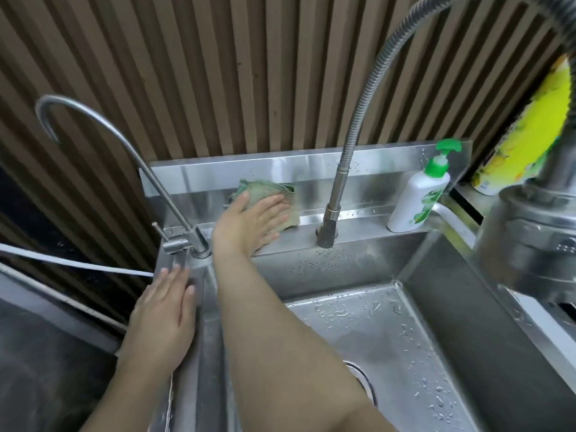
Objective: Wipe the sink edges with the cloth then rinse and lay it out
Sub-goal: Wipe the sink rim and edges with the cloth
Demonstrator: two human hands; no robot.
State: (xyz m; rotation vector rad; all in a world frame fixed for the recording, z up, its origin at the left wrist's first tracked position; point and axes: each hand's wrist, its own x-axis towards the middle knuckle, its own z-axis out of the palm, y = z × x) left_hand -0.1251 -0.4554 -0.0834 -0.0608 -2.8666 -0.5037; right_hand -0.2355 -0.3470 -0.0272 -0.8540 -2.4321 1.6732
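A green-and-beige cloth lies on the back ledge of the steel sink, against the steel backsplash. My right hand presses flat on the cloth with its fingers spread, between the thin gooseneck tap and the base of the flexible hose faucet. My left hand rests palm down on the sink's left rim, holding nothing. Water drops dot the basin floor, and part of the drain shows beside my right forearm.
A white soap bottle with a green pump stands on the ledge at the back right. A yellow packet hangs at the far right. The large faucet head looms close on the right. A white cord runs in from the left.
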